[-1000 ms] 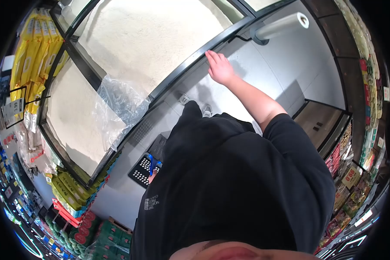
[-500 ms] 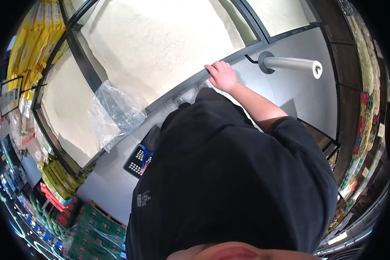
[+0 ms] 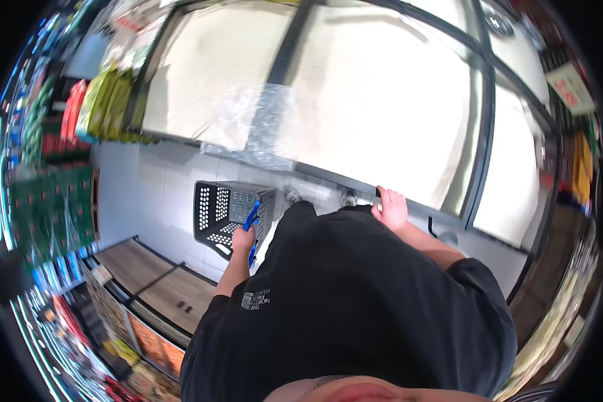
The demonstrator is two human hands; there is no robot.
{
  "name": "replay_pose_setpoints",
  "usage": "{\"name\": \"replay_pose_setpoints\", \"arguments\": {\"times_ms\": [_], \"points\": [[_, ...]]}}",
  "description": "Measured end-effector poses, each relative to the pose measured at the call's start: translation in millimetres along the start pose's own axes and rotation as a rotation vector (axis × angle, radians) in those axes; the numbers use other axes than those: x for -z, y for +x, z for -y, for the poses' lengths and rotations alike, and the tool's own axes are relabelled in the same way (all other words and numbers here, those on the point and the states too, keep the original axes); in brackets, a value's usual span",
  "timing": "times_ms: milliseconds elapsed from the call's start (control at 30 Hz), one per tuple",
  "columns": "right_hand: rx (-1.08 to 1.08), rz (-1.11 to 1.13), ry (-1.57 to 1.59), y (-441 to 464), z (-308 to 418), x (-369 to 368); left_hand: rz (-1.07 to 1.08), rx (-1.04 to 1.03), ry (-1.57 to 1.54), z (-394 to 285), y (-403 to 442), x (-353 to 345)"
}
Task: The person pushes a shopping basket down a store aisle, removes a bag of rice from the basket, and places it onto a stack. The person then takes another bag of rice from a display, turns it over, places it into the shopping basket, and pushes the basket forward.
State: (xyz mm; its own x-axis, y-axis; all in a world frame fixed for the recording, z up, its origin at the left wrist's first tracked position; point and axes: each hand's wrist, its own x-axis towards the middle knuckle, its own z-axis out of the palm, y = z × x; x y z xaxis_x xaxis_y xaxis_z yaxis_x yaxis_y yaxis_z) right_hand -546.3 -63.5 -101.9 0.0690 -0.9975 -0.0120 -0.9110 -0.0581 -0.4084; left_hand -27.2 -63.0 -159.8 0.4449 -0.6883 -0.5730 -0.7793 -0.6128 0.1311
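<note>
My left hand [image 3: 243, 238] is closed round the blue handle [image 3: 252, 216] of a dark grey basket [image 3: 211, 214] with round holes, which hangs or stands at my left side; its visible inside shows no goods. My right hand [image 3: 391, 208] rests at the dark front edge of a large bin [image 3: 395, 87] filled with a white, grain-like or powdery material. Its fingers are spread a little and hold nothing. A crumpled clear plastic bag [image 3: 258, 127] lies over the bin's divider, ahead of me between my hands.
Green packs [image 3: 107, 107] stand beyond the bin's left end. Green crates [image 3: 52, 208] are stacked at the far left. A low wooden-topped stand [image 3: 141, 268] lies left behind the basket. At the right are shelves and a price sign [image 3: 569, 88].
The view has swung to the left, so the basket and my left hand now show fully. My right hand stays at the bin's edge. The plastic roll has nearly left the view.
</note>
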Motion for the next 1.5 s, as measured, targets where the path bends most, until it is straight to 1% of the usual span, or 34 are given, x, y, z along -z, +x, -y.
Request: {"name": "replay_pose_setpoints", "arguments": {"times_ms": [33,100,133,200,300,333,367,400,433,467,500,567,600,700,733,800,833,867,967,1000,1100,1133,1167,1233,1267,1300,1367,1467,1500], "points": [[0.049,0.052,0.092,7.9,8.3,5.1,-0.002,0.022,-0.012,-5.1,-2.7,6.7],[0.298,0.293,0.175,30.0,6.3,-9.5,0.007,0.059,-0.028,-7.6,0.0,16.5],[0.278,0.367,0.191,44.4,27.9,-1.4,-0.011,0.059,0.010,-5.8,3.9,20.0],[0.230,0.504,0.210,72.1,78.1,8.1,-0.034,0.094,-0.070,-9.6,4.8,34.3],[0.433,0.625,0.138,116.1,134.6,-5.4,-0.071,0.086,-0.147,11.3,26.5,52.1],[0.552,0.616,0.147,129.9,154.3,-11.4,-0.101,0.081,-0.192,15.9,30.0,59.6],[0.534,0.639,0.203,141.1,174.7,-19.4,-0.124,0.077,-0.228,24.2,29.9,64.9],[0.516,0.660,0.258,154.2,198.5,-27.1,-0.245,-0.058,-0.186,35.7,26.4,68.6],[0.494,0.682,0.312,167.4,222.5,-37.1,-0.322,-0.078,-0.163,43.2,17.1,72.7],[0.585,0.599,0.367,176.7,244.9,-51.6,-0.389,-0.094,-0.135,48.6,0.1,76.5],[0.520,0.611,0.425,183.6,270.0,-66.6,-0.451,-0.110,-0.102,56.0,-9.4,77.8],[0.383,0.629,0.545,193.0,320.7,-99.9,-0.364,-0.121,-0.102,79.6,-1.6,73.1],[0.457,0.598,0.495,197.4,340.7,-120.1,-0.328,-0.130,-0.100,90.0,8.1,75.1],[0.494,0.779,0.483,211.7,384.3,-175.7,-0.315,-0.137,-0.134,101.7,41.7,98.7],[0.474,0.779,0.352,215.3,423.2,-147.5,-0.330,-0.131,-0.121,107.4,53.0,102.2],[0.433,0.811,0.323,226.6,454.6,-148.8,-0.379,-0.127,-0.073,128.3,74.4,107.0],[0.410,0.827,0.310,231.7,467.1,-154.8,-0.401,-0.125,-0.046,140.8,86.0,107.7],[0.417,0.887,0.304,239.6,476.0,-161.1,-0.407,-0.104,-0.008,154.9,98.8,108.8],[0.467,0.954,0.300,259.4,502.6,-194.6,-0.437,-0.096,0.012,195.5,125.4,135.5],[0.479,0.981,0.269,268.2,521.2,-205.0,-0.505,-0.115,0.022,205.3,134.8,146.1],[0.507,1.131,0.176,303.4,580.0,-236.2,-0.559,-0.173,-0.027,240.1,165.7,182.1],[0.620,1.079,0.281,314.0,600.3,-257.7,-0.554,-0.170,-0.059,253.9,178.9,185.2],[0.675,1.120,0.195,328.5,617.9,-275.9,-0.531,-0.158,-0.115,265.8,191.3,188.2],[0.897,0.979,0.138,341.1,667.8,-297.7,-0.328,-0.137,-0.257,283.4,201.7,223.9],[0.946,0.939,0.149,344.6,689.9,-313.9,-0.168,-0.008,-0.292,288.2,202.3,240.5],[1.065,0.895,0.104,347.8,716.7,-323.2,-0.228,-0.015,-0.197,298.8,206.8,249.1],[1.204,0.941,0.051,348.4,777.9,-325.5,-0.348,-0.041,-0.020,315.3,216.1,260.2],[1.426,0.888,0.048,325.6,817.2,-381.1,-0.133,0.163,-0.030,339.9,230.7,263.5],[1.478,0.939,0.015,318.4,826.9,-393.9,-0.055,0.219,-0.038,346.2,236.9,262.7]]}}
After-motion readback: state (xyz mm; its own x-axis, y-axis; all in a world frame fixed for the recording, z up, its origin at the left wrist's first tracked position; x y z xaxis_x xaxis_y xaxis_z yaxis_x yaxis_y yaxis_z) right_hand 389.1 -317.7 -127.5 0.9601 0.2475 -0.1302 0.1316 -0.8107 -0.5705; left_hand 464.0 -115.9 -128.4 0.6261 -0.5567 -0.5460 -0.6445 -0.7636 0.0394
